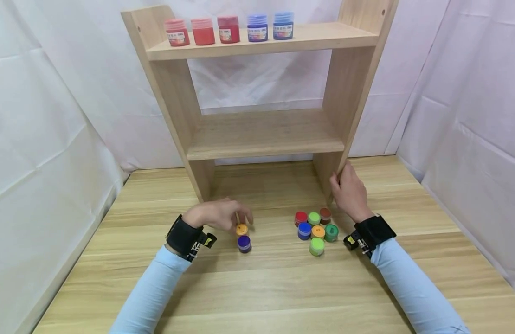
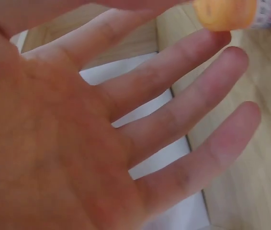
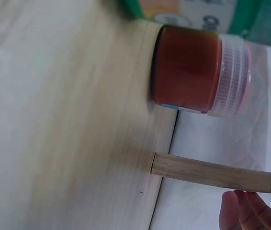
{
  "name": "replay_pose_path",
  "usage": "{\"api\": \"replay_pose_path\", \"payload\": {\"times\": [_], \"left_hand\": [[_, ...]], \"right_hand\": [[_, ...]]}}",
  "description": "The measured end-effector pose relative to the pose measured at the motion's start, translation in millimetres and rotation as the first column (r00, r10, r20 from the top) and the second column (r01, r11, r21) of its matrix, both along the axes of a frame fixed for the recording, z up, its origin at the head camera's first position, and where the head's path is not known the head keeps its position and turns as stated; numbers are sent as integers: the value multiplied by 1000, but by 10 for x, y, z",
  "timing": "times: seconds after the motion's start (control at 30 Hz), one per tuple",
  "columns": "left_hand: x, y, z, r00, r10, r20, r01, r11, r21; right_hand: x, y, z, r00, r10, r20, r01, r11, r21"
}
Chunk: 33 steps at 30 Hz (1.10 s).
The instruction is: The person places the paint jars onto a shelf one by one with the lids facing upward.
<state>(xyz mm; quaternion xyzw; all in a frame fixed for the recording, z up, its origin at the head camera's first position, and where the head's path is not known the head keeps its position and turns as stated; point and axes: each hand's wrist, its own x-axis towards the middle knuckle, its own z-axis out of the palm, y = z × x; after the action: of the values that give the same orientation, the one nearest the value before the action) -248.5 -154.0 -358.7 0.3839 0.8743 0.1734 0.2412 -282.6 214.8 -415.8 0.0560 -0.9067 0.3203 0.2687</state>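
In the head view my left hand [image 1: 224,215] reaches down over an orange-lidded paint jar [image 1: 241,230], thumb and fingertips close about the lid. In the left wrist view the fingers are straight and spread, and the middle fingertip meets the orange jar [image 2: 229,12] in the picture; contact cannot be made out. A purple-lidded jar [image 1: 244,243] stands just in front. My right hand [image 1: 352,192] rests against the right side panel of a wooden shelf unit [image 1: 266,132]. Its fingertips [image 3: 245,206] touch the panel's outer face in the right wrist view.
Several small paint jars, among them a brown-red jar [image 3: 188,69] and a dark green one [image 1: 331,233], cluster left of my right wrist. Red, pink and blue jars, including a blue jar [image 1: 283,26], line the top shelf. White cloth [image 1: 53,116] hangs around the table.
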Motion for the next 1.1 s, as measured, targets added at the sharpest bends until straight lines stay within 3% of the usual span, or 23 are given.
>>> {"api": "replay_pose_path", "payload": {"times": [0.23, 0.47, 0.7, 1.1], "left_hand": [[-27, -29, -131, 989, -11, 150, 3, 998, 56], [-80, 9, -204, 998, -44, 42, 38, 992, 123], [-112, 34, -242, 999, -21, -47, 27, 992, 127], [-169, 84, -361, 999, 36, -30, -30, 983, 183]], "right_hand": [[16, -32, 6, 1000, 13, 14, -12, 1000, -3], [18, -28, 50, 1000, 13, 24, -13, 1000, 4], [23, -36, 70, 1000, 10, 21, -11, 1000, 12], [34, -24, 55, 1000, 6, 13, -6, 1000, 9]]}}
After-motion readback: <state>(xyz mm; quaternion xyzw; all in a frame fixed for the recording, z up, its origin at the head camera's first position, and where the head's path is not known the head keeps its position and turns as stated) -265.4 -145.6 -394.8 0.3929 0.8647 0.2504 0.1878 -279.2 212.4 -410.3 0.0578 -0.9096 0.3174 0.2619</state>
